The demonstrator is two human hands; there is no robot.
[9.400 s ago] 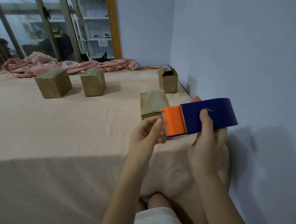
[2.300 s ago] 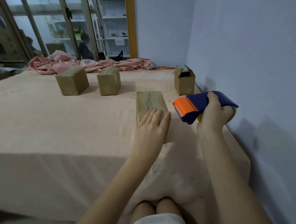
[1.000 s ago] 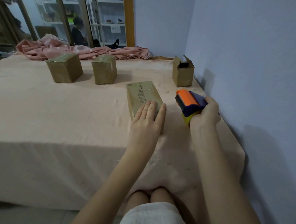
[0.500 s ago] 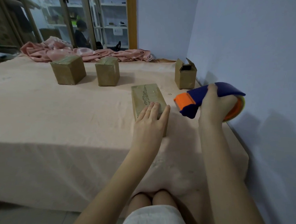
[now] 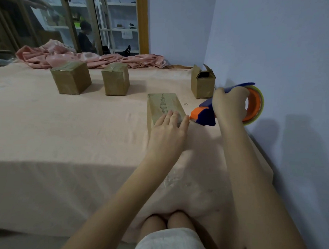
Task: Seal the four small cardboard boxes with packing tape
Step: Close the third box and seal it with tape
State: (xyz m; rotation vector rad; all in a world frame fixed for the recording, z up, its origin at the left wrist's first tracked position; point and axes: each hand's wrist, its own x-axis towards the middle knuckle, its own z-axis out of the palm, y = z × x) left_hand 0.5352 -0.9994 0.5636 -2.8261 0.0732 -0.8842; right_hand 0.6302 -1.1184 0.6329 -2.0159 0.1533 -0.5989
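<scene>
Cardboard, brown, four small boxes on a pink-clothed table (image 5: 66, 127), head view only. Nearest box (image 5: 164, 105): lies flat in front of the person, printed face up; left hand (image 5: 167, 132) rests on its near end, fingers (image 5: 171, 115) straight and lying close together, pressing down. Tape dispenser (image 5: 206, 114), blue body with orange nose: gripped in the right hand (image 5: 229, 105), fingers curled round the handle; nose sits just beside the box's near right corner, almost touching the left fingertips; tape roll (image 5: 254, 104) behind the hand, close to the wall (image 5: 279, 64). Whether a strip already joins nose and box cannot be told. Two further boxes, left box (image 5: 70, 78) and middle box (image 5: 116, 79), stand well back, tops glossy, probably taped. Open box (image 5: 203, 82) stands by the wall, flaps up, not yet sealed. Risks, as judgement: the cutter at the nose is close enough to nick the left fingers if the dispenser is pulled inward; a light box may skid or tip on the loose cloth if hand pressure eases; tape may snag the cloth; the right elbow could knock the open box.
</scene>
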